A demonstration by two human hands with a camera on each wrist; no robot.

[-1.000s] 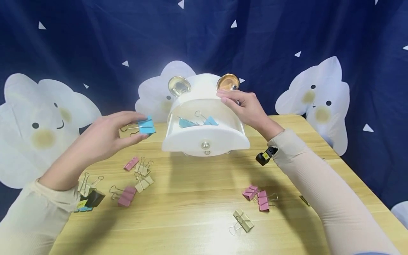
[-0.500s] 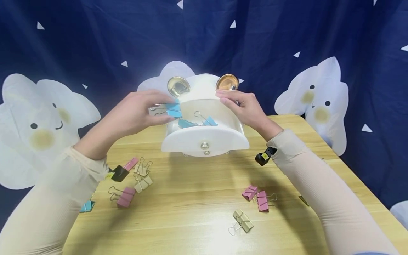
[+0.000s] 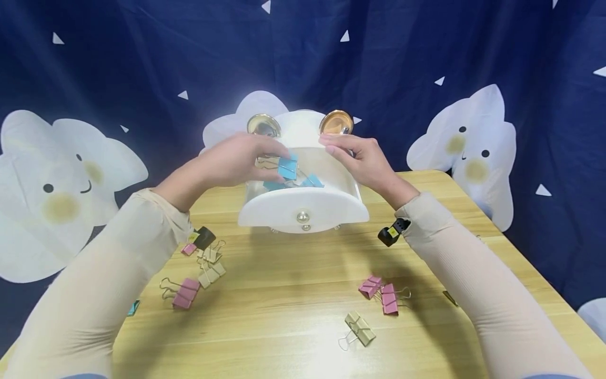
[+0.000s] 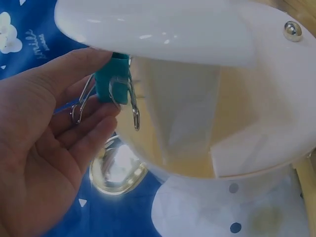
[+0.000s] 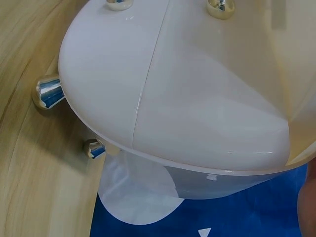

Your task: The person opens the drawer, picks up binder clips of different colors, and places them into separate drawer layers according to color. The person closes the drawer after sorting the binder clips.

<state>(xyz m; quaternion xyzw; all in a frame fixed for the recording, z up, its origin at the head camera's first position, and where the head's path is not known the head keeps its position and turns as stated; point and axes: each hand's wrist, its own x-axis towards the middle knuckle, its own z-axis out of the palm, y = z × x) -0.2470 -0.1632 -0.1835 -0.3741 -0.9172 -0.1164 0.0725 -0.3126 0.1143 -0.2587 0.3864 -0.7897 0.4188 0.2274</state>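
Note:
A white storage box [image 3: 303, 210] with two round gold ears stands on the table, its upper compartment open at the front. My left hand [image 3: 232, 160] pinches a blue binder clip [image 3: 287, 167] by its body, over that opening. In the left wrist view the clip [image 4: 112, 81] appears teal between thumb and fingers, its wire handles hanging free. Another blue binder clip [image 3: 312, 181] lies inside the compartment, and one more is partly hidden behind my left fingers. My right hand [image 3: 362, 158] pinches the box's upper edge just below the right ear; the right wrist view shows only a sliver of it.
On the table's left lie pink [image 3: 186, 293] and cream binder clips [image 3: 211, 273]. Towards the right are two pink clips [image 3: 390, 299], with a gold clip [image 3: 361, 328] nearer the front. A blue clip [image 3: 133, 307] shows beside my left sleeve. A dark blue curtain [image 3: 303, 52] hangs behind.
My left hand has carried the blue binder clip rightwards from beside the box to over its open compartment. My right hand has stayed at the box's upper edge.

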